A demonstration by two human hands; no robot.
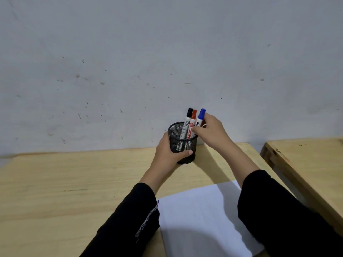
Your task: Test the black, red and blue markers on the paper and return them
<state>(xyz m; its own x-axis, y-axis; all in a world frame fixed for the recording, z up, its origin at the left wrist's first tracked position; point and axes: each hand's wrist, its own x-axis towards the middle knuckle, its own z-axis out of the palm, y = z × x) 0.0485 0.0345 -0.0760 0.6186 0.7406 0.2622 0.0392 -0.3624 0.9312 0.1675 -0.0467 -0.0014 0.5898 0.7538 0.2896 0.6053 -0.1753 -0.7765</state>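
A black mesh cup (182,143) stands on a wooden table (74,182), near its far edge and close to a grey, speckled wall (130,62). The left hand (168,154) wraps around the cup's left side, its thumb lying across the front of the mesh, so the fingers are closed on the cup. 3 markers stand upright in the cup, caps up and leaning slightly to the right: the black marker (187,123) on the left, the red marker (193,121) touching it in the middle, and the blue marker (200,117) on the right. The right hand (211,132) reaches in from the right and pinches the white barrel of the blue marker just below its cap, with the fingertips closed around it; the thumb also sits against the red marker's barrel. Both forearms wear black sleeves (133,219). A white sheet of paper (200,219) lies flat on the near part of the table between the arms, with tiny red and blue marks at its top left corner. A second wooden table (306,164) stands just to the right, apart from the first.
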